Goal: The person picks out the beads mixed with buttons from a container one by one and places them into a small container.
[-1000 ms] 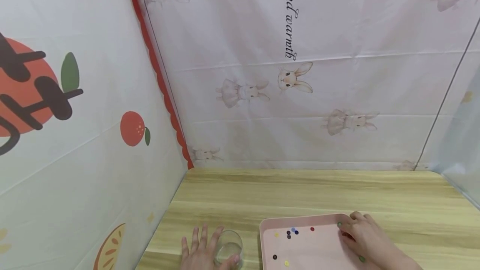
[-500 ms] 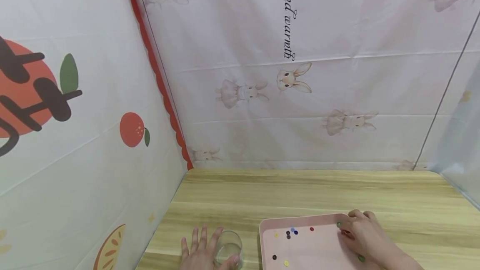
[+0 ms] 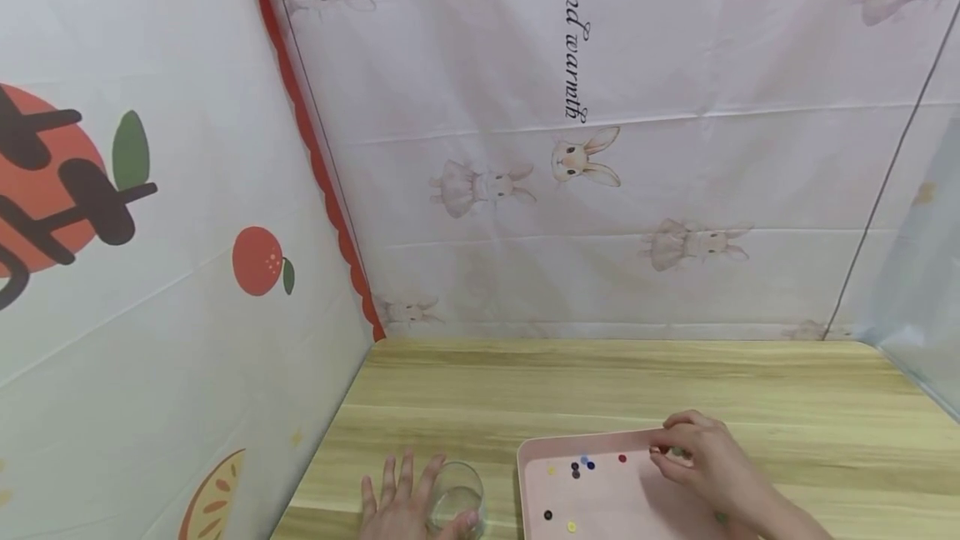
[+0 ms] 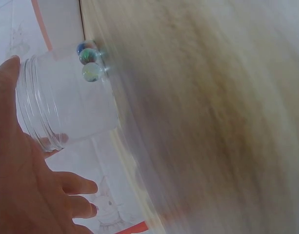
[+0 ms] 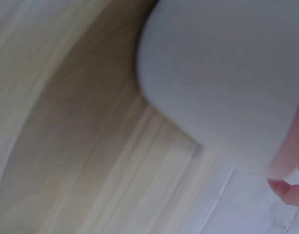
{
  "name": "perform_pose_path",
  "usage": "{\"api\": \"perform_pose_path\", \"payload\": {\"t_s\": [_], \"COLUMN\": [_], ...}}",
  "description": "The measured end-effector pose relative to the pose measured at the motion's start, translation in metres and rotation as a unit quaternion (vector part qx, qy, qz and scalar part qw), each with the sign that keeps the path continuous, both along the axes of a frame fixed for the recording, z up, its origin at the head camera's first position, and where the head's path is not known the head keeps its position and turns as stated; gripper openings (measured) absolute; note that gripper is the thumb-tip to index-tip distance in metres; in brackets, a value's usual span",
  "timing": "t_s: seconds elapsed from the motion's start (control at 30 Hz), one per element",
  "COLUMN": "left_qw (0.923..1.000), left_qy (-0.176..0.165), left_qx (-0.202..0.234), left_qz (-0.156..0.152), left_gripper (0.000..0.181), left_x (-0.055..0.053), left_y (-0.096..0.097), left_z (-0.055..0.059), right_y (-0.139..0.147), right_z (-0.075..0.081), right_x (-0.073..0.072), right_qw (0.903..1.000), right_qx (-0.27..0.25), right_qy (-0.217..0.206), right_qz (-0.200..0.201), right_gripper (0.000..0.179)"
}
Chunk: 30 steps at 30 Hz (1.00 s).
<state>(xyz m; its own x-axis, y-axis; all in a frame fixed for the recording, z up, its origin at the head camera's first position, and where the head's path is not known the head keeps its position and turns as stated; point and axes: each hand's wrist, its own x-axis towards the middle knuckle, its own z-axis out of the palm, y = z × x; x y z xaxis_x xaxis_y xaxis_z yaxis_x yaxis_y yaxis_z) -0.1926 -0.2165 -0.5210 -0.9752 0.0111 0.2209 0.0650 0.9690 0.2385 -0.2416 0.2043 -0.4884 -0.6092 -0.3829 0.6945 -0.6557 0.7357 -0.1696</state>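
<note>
My left hand [image 3: 401, 507] holds a clear screw-neck jar [image 3: 456, 497] between thumb and forefinger, its other fingers spread. Several glass marbles [image 4: 92, 71] lie at the jar's bottom in the left wrist view. Over the far right part of a pink tray [image 3: 592, 442], my right hand [image 3: 708, 461] pinches a small reddish-brown thing [image 3: 654, 450], too small to name. A green marble-like ball [image 3: 722, 517] sits under that hand, and another green one [image 3: 678, 451] is partly covered by its fingers. Only fingertips [image 5: 289, 191] show in the right wrist view.
Buttons lie scattered in the tray: a red button [image 3: 622, 458], a black button [image 3: 548, 515], a yellow button [image 3: 572, 527] and several blue or dark ones. The wood-grain table [image 3: 480, 382] meets printed cloth walls [image 3: 600, 273] at its back and left.
My right hand has moved left and slightly up from the tray's right side, with a small thing between its fingertips. My left hand and the jar stay in place.
</note>
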Motion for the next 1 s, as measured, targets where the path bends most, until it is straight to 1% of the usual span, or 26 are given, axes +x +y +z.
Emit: {"api": "perform_pose_path", "payload": {"t_s": [0.03,0.1,0.23,0.3,0.43,0.5,0.57,0.63,0.73,0.93,1.0], "left_qw": [1.0000,1.0000,1.0000,1.0000,0.9998,0.9997,0.9997,0.9997,0.9997,0.9998,0.9999], "left_qy": [0.000,0.000,-0.004,-0.007,-0.017,-0.021,-0.022,-0.021,-0.019,-0.013,-0.011], "left_qx": [0.001,-0.001,-0.002,-0.002,0.007,0.011,0.013,0.014,0.015,0.012,0.010], "left_qz": [0.000,-0.002,-0.003,-0.002,0.001,0.001,0.002,0.003,0.005,0.005,0.004], "left_gripper": [0.095,0.095,0.095,0.096,0.096,0.096,0.096,0.096,0.096,0.095,0.095], "left_x": [0.000,0.000,0.000,0.000,0.000,0.000,0.000,0.000,0.000,0.000,0.000], "left_y": [0.000,0.000,0.000,0.000,0.001,0.001,0.001,0.001,0.001,0.001,0.000], "left_z": [0.000,-0.001,-0.001,-0.001,0.000,0.000,0.000,0.000,0.000,0.001,0.002], "right_y": [-0.002,-0.006,-0.015,-0.021,-0.034,-0.041,-0.047,-0.053,-0.061,-0.080,-0.086], "right_z": [0.001,0.004,0.011,0.015,0.021,0.024,0.027,0.030,0.033,0.039,0.041], "right_x": [0.000,-0.001,-0.001,-0.002,-0.004,-0.005,-0.006,-0.005,-0.005,-0.009,-0.010], "right_qw": [1.0000,0.9997,0.9973,0.9961,0.9957,0.9953,0.9944,0.9925,0.9893,0.9800,0.9794], "right_qx": [-0.005,-0.019,-0.047,-0.058,-0.062,-0.065,-0.069,-0.080,-0.094,-0.120,-0.120], "right_qy": [0.002,-0.008,-0.041,-0.040,-0.020,-0.019,-0.029,-0.047,-0.060,-0.070,-0.077], "right_qz": [0.005,0.015,0.040,0.054,0.066,0.069,0.074,0.080,0.094,0.142,0.142], "right_gripper": [0.031,0.031,0.029,0.029,0.032,0.033,0.034,0.034,0.034,0.033,0.032]}}
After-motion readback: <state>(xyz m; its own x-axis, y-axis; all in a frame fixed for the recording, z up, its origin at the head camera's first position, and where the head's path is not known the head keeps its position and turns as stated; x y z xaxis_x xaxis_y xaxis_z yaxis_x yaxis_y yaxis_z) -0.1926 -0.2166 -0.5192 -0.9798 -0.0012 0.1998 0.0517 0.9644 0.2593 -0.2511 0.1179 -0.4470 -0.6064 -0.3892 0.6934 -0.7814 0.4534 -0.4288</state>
